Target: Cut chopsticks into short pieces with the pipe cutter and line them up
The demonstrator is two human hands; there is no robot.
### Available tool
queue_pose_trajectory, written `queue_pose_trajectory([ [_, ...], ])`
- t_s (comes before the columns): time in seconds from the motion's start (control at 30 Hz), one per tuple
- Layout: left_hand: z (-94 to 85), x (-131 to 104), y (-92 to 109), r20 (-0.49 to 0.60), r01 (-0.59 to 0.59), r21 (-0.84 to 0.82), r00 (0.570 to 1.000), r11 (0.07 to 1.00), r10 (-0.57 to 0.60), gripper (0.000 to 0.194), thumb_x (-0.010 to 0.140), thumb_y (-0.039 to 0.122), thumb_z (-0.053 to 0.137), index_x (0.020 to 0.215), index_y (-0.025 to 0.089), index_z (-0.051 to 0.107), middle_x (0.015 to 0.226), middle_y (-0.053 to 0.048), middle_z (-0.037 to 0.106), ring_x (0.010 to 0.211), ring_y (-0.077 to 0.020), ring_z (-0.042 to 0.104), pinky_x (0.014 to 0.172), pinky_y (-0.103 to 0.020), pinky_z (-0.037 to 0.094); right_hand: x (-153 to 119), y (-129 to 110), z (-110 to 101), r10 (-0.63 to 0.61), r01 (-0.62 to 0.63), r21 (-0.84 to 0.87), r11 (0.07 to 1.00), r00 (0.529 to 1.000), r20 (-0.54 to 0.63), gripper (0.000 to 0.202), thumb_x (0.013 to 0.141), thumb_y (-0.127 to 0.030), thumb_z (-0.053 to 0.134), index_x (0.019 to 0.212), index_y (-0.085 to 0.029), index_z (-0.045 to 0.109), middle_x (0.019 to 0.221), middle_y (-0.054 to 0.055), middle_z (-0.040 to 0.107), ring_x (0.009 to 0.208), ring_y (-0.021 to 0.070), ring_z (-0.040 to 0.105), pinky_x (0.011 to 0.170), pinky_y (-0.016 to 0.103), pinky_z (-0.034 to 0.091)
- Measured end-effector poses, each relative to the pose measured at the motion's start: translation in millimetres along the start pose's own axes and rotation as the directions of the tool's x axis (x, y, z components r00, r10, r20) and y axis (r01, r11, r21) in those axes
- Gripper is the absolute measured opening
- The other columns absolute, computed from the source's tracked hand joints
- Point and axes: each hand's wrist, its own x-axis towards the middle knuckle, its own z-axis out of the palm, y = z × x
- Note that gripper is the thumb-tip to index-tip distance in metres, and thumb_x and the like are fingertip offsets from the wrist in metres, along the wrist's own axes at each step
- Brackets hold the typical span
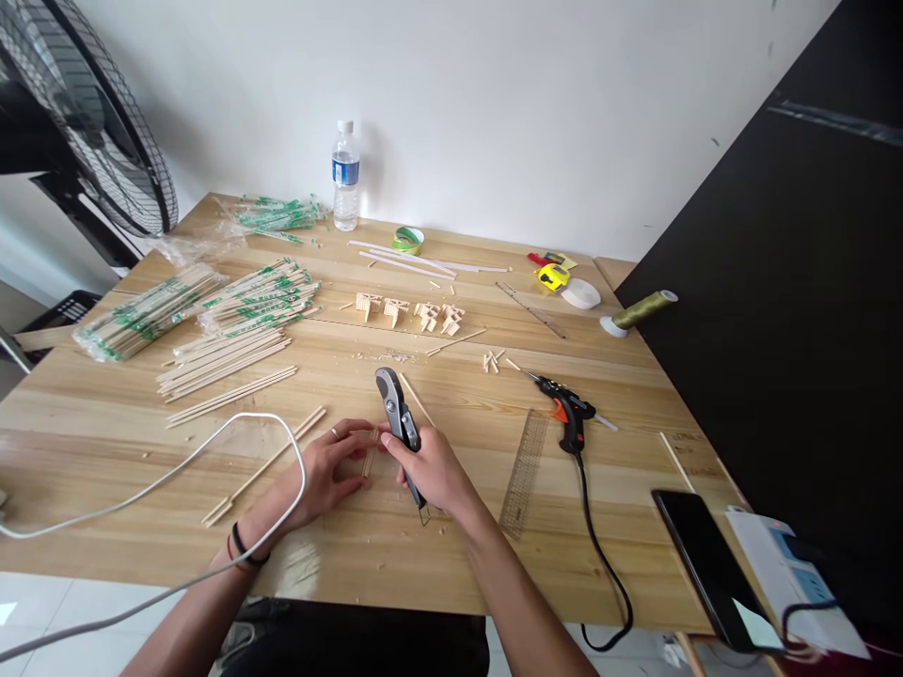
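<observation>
My right hand (438,468) is closed around a pair of grey hand shears (400,414), its head pointing away from me and a wire loop at the handle end. Just left of it, my left hand (339,463) curls over the wood, thumb and fingers gripping a few short wooden sticks (369,455). The fingertips of both hands nearly meet. Beyond the shears lies a single thin stick (418,399). A pair of long chopsticks (264,465) rests beside my left forearm. Whether the shears' jaws are apart cannot be made out.
A glue gun (570,409) and a clear ruler (523,475) lie to the right, near a phone (716,564). Small wooden assemblies (395,310) stand mid-table. Bundled chopsticks (151,310) lie left. A white cable (212,437) crosses over my left forearm. A water bottle (345,183) stands behind.
</observation>
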Motion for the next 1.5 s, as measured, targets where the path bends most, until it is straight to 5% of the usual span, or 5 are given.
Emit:
queue_pose_trajectory([
  [0.2,0.9,-1.5,-2.4,-0.001,-0.021,0.036,1.000,0.999,0.022,0.043,0.092,0.011,0.066,0.131,0.028,0.066,0.142,-0.007,0.061,0.124,-0.0232,0.065,0.106,-0.042,0.058,-3.7,-3.1,-0.8,0.021,-0.017,0.087,0.996,0.999,-0.042,0.034,0.089,-0.046,0.062,0.100,-0.016,0.074,0.079,0.004,0.077,0.042,0.0126,0.061,0.041,0.022,0.046],
  [0.37,-1.9,-1.1,-0.8,0.005,-0.045,0.078,0.999,0.996,0.045,0.048,0.089,0.010,0.070,0.133,0.029,0.067,0.144,-0.008,0.060,0.126,-0.0250,0.065,0.110,-0.044,0.055,-2.1,-5.5,-0.8,0.014,-0.013,0.021,1.000,0.999,-0.043,0.032,0.091,-0.045,0.061,0.098,-0.016,0.075,0.049,-0.003,0.061,0.040,0.0154,0.060,0.041,0.022,0.044],
  [0.9,6.5,-0.3,-2.4,-0.049,-0.005,0.066,0.999,0.998,0.008,0.055,0.087,0.012,0.070,0.139,0.027,0.056,0.134,-0.008,0.063,0.093,-0.0174,0.066,0.088,-0.035,0.061,4.2,-4.8,-2.4,-0.027,0.026,-0.068,0.997,1.000,-0.010,0.032,0.094,-0.044,0.059,0.084,-0.018,0.073,0.047,-0.003,0.061,0.043,0.0162,0.062,0.044,0.022,0.046],
  [1.2,-3.8,-0.4,0.7,0.008,0.017,0.105,1.000,0.994,-0.018,0.061,0.087,0.016,0.072,0.144,0.028,0.051,0.136,-0.008,0.061,0.094,-0.0185,0.067,0.091,-0.038,0.060,-5.9,-2.6,-2.4,0.002,0.005,0.105,0.994,0.998,-0.062,0.038,0.091,-0.050,0.061,0.104,-0.016,0.074,0.091,0.007,0.081,0.045,0.0132,0.063,0.042,0.023,0.048],
  [1.5,-8.2,2.1,2.7,0.048,0.016,0.056,0.999,0.998,-0.019,0.062,0.088,0.011,0.068,0.145,0.029,0.053,0.138,-0.009,0.060,0.099,-0.0196,0.068,0.095,-0.039,0.060,-9.6,-1.7,0.0,-0.034,0.037,0.055,0.998,0.998,-0.053,0.038,0.094,-0.046,0.059,0.107,-0.015,0.077,0.058,0.000,0.070,0.048,0.0168,0.066,0.048,0.023,0.049],
])
